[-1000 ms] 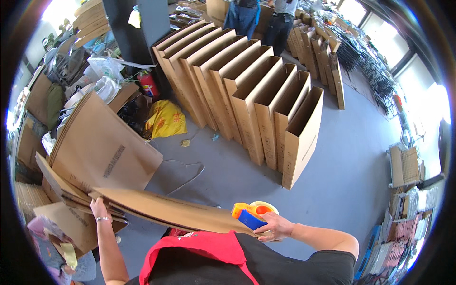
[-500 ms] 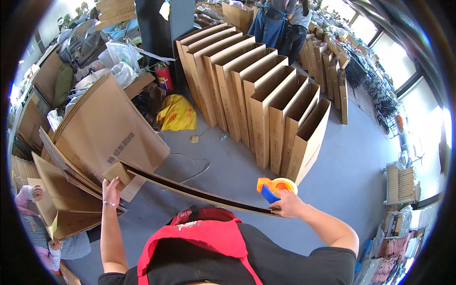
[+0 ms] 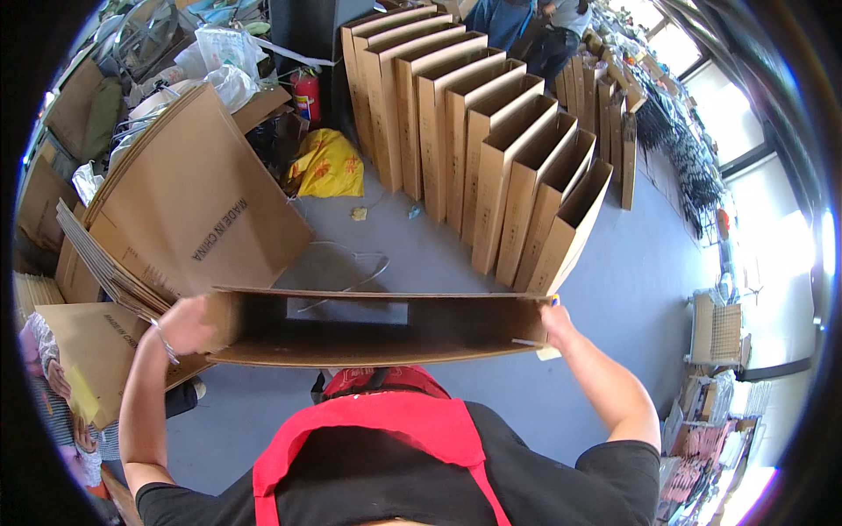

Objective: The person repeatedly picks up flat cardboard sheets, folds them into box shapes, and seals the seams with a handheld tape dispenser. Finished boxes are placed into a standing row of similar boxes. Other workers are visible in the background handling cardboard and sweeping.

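A long, narrow cardboard box [image 3: 368, 358] stretches between my hands in front of my body, spread into a rectangular sleeve. The grey floor shows through its far opening. My left hand [image 3: 186, 324], slightly blurred, grips the box's left end. At the other end, my right hand [image 3: 557, 323] is closed by the corner. A tape dispenser [image 3: 554, 301] is mostly hidden at that hand; only a scrap of blue and yellow peeks out on top. Something pale sticks out below the fingers, by the box's lower right corner.
Upright cardboard boxes [image 3: 495, 193] with open tops stand in a row ahead. On the left lean large flat cardboard sheets [image 3: 210, 193], with a person's hands [image 3: 60, 379] beside them. Behind are a yellow bag [image 3: 326, 165] and a fire extinguisher [image 3: 305, 95]. Two people stand at the back.
The box has gone from nearly flat and slanted to spread wide and level. My left hand moved left and lower; my right hand rose, and the dispenser is now mostly hidden.
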{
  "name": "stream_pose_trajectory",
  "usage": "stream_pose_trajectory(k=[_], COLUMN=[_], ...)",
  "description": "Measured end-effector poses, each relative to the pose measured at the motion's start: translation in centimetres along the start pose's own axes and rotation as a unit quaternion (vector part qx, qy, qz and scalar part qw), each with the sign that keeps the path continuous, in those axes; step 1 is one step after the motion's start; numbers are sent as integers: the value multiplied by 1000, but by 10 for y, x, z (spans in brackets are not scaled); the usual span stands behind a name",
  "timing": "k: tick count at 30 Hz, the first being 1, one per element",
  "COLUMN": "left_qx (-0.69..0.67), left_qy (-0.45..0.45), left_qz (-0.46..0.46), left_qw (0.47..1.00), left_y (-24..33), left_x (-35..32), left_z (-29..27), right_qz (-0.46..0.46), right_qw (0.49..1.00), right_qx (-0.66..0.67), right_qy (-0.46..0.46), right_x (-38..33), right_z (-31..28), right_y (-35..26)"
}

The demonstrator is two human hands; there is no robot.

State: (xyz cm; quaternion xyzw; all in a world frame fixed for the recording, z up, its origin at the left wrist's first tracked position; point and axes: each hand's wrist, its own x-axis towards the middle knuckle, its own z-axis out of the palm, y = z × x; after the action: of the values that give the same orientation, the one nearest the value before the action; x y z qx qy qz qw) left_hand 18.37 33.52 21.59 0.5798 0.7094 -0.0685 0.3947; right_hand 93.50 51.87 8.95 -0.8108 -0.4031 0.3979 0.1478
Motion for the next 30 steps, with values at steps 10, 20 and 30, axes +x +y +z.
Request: stream_pose_trajectory(k=[10,20,30], left_qx=[-16,-86,-9], left_qy=[-82,-69,-286], left_qz=[-107,-19,-22], left_qw=[991,994,958], left_y=[21,20,-7], left_x=[58,8,70], left_z=[125,131,93], right_qz=[-304,-71,-241], right_qw=[800,806,738], right_qx=[-510,-70,-519], right_qy=[83,-583,-357], right_x=[-51,39,99], right_z=[130,27,152], right_y=[-126,-143,-117])
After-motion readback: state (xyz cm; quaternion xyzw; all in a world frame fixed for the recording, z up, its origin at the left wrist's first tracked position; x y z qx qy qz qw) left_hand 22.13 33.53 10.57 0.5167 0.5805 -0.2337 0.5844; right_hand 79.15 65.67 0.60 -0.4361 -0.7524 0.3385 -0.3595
